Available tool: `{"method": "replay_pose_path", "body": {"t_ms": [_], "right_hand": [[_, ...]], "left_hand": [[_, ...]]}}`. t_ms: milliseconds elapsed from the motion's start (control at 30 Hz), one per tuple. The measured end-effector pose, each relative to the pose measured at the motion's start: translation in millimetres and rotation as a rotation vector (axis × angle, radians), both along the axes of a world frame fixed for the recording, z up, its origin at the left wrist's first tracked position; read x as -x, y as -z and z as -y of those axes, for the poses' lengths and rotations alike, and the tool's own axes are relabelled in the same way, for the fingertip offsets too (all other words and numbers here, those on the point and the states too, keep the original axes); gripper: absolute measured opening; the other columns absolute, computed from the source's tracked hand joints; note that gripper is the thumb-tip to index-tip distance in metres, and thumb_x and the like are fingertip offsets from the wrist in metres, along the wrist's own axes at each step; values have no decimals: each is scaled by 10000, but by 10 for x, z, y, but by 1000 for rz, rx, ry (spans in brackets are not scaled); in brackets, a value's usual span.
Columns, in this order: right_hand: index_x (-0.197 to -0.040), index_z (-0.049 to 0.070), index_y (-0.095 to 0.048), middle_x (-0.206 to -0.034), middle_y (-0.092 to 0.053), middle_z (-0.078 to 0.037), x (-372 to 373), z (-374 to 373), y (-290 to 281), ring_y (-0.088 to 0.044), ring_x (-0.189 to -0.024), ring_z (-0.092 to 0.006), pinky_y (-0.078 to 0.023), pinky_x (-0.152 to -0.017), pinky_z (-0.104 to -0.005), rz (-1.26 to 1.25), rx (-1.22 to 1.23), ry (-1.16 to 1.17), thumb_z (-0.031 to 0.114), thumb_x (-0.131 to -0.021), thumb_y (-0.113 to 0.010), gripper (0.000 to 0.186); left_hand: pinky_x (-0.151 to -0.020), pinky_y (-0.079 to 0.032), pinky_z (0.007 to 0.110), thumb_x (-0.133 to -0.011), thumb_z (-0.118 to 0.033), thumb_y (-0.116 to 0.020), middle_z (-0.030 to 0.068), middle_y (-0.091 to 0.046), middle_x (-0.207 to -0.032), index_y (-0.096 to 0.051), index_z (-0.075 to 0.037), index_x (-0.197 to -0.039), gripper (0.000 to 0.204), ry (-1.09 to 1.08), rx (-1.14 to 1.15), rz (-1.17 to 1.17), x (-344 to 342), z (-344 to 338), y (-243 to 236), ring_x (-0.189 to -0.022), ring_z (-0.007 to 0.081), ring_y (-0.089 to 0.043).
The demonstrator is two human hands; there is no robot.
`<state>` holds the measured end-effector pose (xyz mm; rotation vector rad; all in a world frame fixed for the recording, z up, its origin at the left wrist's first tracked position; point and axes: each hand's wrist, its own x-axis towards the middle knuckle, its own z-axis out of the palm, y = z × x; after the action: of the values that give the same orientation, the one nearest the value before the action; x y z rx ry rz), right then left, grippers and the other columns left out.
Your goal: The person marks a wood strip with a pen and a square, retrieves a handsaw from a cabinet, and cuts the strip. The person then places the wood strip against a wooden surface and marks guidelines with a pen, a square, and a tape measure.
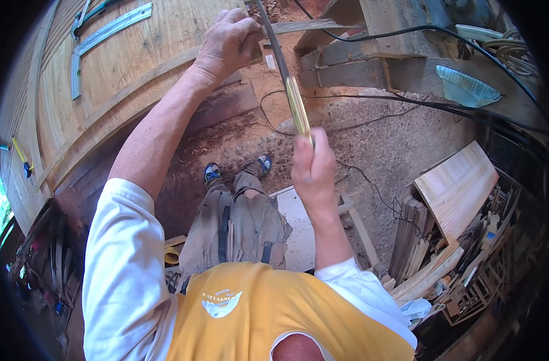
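Observation:
My right hand is closed round the yellow handle of a long tool with a narrow dark blade. I see the tool nearly edge-on, so I cannot tell its exact kind. It points up and away, past the fingers of my left hand. At the edge of the wooden worktable, that left hand is closed with its fingers bent. A thin wooden strip runs out rightward from beside it, across the blade. How the fingers hold the strip is partly hidden.
A metal square lies on the worktable, with a yellow tape measure farther left. Black cables cross on the right and trail over the floor. A wooden panel leans on scrap wood at lower right.

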<state>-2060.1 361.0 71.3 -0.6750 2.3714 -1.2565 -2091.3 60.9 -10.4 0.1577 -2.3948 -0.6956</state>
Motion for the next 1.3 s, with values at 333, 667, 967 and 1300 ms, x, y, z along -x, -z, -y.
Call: {"method": "replay_pose_path", "body": {"t_ms": [333, 667, 967, 1300], "right_hand": [[-990, 20, -577, -756, -647, -260, 51, 112, 74, -651, -725, -506, -504, -664, -564, -39, -38, -24, 340, -1069, -571, 329], [-983, 22, -575, -767, -645, -263, 221, 408, 94, -652, -762, -513, -501, -665, -555, -67, -19, -5, 341, -1067, -574, 330], [-993, 17, -601, -791, -671, -259, 449, 582, 103, -679, -796, -495, -518, -682, -540, -110, -59, 27, 396, -1066, -547, 390], [-999, 11, -605, -765, -674, -268, 612, 729, 95, -679, -772, -525, -527, -690, -562, -103, -59, 13, 361, -1062, -557, 359]], "left_hand": [[-860, -546, 428, -873, -123, -778, 92, -665, -970, -764, -98, -973, 104, -43, -33, 25, -41, 24, 36, -995, 318, -631], [-821, -541, 459, -866, -131, -764, 133, -658, -931, -749, -89, -922, 72, -41, -54, 16, -57, 21, 47, -943, 362, -634], [-782, -532, 475, -859, -107, -747, 163, -652, -898, -744, -74, -886, 43, 11, -86, -38, 156, -29, -51, -891, 392, -636], [-786, -519, 475, -835, -84, -747, 163, -636, -878, -734, -76, -844, 18, 68, -32, -47, 130, -61, -101, -868, 392, -617]]}}
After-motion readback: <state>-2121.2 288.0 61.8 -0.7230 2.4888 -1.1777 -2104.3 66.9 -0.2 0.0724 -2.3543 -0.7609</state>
